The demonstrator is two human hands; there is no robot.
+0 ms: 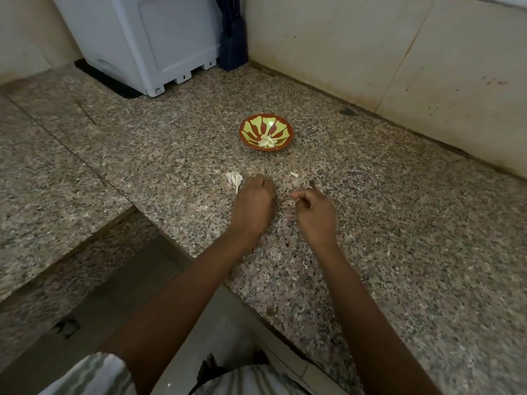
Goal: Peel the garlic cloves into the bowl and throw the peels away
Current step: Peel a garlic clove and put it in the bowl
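I saw both hands low over the speckled granite tabletop (399, 223), close to each other but apart. The left hand (252, 203) lay knuckles up with its fingers curled under, and it was just beside a small heap of white garlic peels (234, 179), which lay at its left. One strip of peel seemed to run to the edge of this hand, but I could not tell whether the grip was closed on peel or on nothing, because the fingers hid what was under them. The right hand (313, 212) was also curled, with the thumb standing up and the fingers bent toward the left hand. Something pale showed at the fingertips, too small for me to name, so I could not tell the state of this grip either. One more pale scrap (294, 174) lay alone on the stone just beyond the right hand. Farther from me, well apart from both hands, stood the red bowl (266, 132) with a yellow-green pattern inside, and the peeled garlic cloves (266, 141) lay in a small pile at its bottom. In the far corner a white appliance (142, 38) stood on a dark mat, with a dark blue object (233, 44) beside it against the tiled wall (370, 52).
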